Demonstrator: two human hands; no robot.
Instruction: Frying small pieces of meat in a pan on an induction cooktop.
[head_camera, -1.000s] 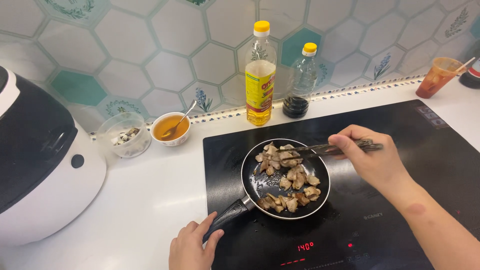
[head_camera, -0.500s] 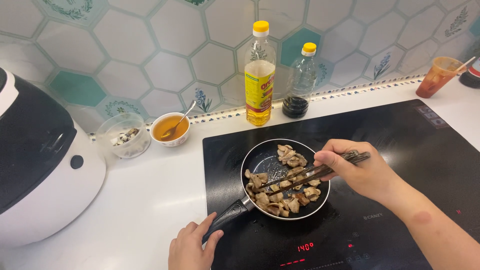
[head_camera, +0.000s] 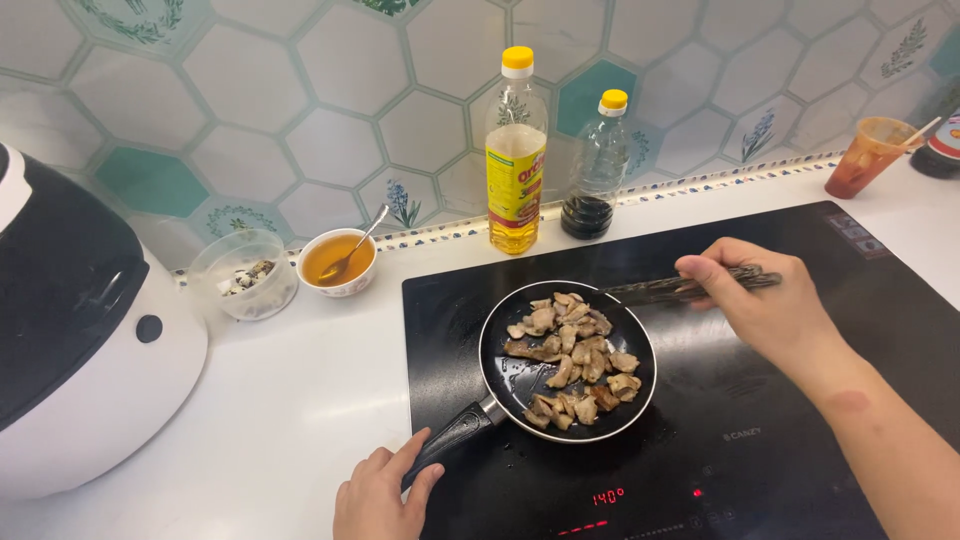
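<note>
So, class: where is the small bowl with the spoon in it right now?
In the head view, the small bowl sits on the white counter left of the cooktop, between the clear container and the oil bottle.

Right hand (head_camera: 765, 305) pulled chopsticks (head_camera: 690, 288) back – meat (head_camera: 570, 355) respread in pan (head_camera: 520, 385)

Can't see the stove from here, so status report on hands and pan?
Left hand on the pan handle. Right hand holds chopsticks over the pan; meat pieces inside. Nothing in the way.
</note>
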